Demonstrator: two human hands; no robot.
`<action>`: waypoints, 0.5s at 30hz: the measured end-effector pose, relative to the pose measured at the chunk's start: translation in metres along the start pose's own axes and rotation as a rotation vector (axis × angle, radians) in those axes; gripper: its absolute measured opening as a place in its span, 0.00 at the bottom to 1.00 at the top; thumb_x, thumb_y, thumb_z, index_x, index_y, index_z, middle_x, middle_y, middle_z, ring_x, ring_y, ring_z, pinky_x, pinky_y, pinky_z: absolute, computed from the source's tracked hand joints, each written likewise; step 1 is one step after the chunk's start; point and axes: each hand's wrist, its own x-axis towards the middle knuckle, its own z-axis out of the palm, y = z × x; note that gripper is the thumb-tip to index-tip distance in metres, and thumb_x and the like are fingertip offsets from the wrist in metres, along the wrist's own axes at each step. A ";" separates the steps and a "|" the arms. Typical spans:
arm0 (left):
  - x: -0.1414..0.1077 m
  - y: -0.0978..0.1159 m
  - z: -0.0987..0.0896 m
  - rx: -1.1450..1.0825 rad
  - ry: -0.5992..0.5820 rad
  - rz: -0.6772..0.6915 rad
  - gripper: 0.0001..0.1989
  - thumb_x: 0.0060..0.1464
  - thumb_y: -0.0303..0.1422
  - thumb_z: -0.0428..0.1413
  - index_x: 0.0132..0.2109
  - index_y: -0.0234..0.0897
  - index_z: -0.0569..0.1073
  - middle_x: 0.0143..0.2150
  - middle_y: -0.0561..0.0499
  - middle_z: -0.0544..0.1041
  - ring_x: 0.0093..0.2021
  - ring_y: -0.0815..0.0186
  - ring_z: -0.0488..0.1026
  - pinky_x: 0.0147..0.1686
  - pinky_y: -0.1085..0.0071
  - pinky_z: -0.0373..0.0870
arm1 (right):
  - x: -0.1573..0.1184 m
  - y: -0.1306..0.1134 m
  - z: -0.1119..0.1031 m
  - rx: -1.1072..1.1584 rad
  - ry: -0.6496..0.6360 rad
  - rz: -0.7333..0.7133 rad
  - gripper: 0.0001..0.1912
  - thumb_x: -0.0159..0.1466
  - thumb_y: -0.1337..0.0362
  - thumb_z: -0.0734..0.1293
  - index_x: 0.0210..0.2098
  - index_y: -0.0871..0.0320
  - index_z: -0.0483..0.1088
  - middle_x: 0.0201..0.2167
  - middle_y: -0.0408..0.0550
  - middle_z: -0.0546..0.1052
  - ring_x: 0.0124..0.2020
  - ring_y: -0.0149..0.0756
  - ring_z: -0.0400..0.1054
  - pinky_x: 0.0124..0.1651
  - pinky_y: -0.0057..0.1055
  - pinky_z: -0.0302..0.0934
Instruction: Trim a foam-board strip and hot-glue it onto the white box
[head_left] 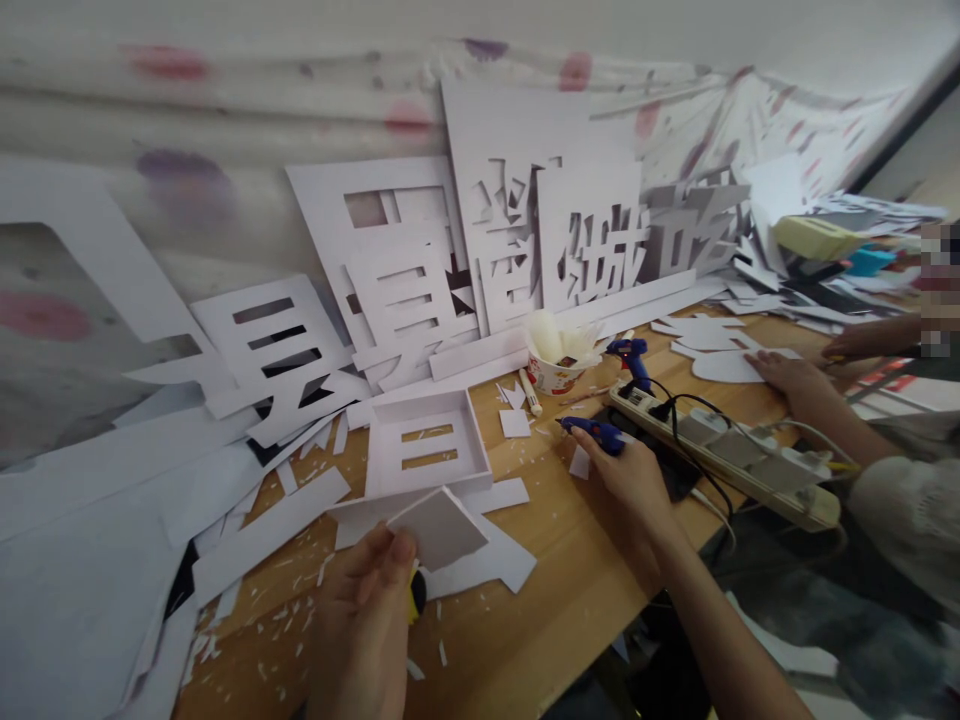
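Between its thumb and fingers, my left hand (367, 600) pinches a small white foam board piece (442, 530) above the table's near part. A yellow and black object (417, 594) shows just behind that hand, partly hidden. My right hand (626, 475) is closed round a blue glue gun (592, 434), whose nozzle points left. Beyond my left hand lies a white raised-edge board form (381, 455) with two slots cut in its bottom. Flat white pieces (480, 565) lie under and beside the held piece.
White cut-out boards (409, 270) lean against the covered wall. A paper bowl (553, 375), second blue glue gun (631, 358) and power strip (720, 450) with cables stand behind and right. Another person's hand (787, 375) rests on white pieces at right. Scraps litter the wooden table (555, 600).
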 end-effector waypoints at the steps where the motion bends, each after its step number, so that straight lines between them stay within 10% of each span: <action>1: 0.000 0.000 -0.001 -0.018 0.005 -0.038 0.27 0.30 0.50 0.73 0.37 0.41 0.79 0.37 0.51 0.85 0.40 0.62 0.82 0.42 0.71 0.78 | 0.003 0.000 0.000 -0.014 0.011 0.003 0.19 0.68 0.48 0.67 0.36 0.61 0.73 0.32 0.42 0.75 0.33 0.35 0.72 0.38 0.36 0.68; 8: 0.001 0.001 -0.001 -0.002 0.010 -0.097 0.26 0.29 0.46 0.74 0.37 0.41 0.81 0.38 0.54 0.84 0.43 0.65 0.80 0.43 0.77 0.75 | -0.025 0.003 -0.036 0.055 0.206 -0.040 0.26 0.59 0.43 0.70 0.41 0.62 0.72 0.36 0.54 0.77 0.36 0.46 0.74 0.40 0.44 0.67; 11: 0.004 0.008 0.005 0.159 -0.114 0.080 0.19 0.37 0.48 0.71 0.34 0.41 0.81 0.36 0.53 0.83 0.41 0.65 0.79 0.43 0.75 0.73 | -0.061 -0.024 -0.072 0.173 0.328 -0.104 0.31 0.56 0.37 0.67 0.42 0.58 0.73 0.39 0.55 0.78 0.38 0.50 0.74 0.42 0.45 0.68; 15: 0.014 0.028 0.031 0.565 -0.288 0.413 0.08 0.52 0.42 0.63 0.32 0.44 0.81 0.35 0.53 0.81 0.37 0.63 0.75 0.41 0.69 0.69 | -0.097 -0.075 -0.107 0.301 0.567 -0.222 0.13 0.62 0.50 0.72 0.41 0.49 0.75 0.43 0.49 0.77 0.44 0.47 0.72 0.50 0.41 0.67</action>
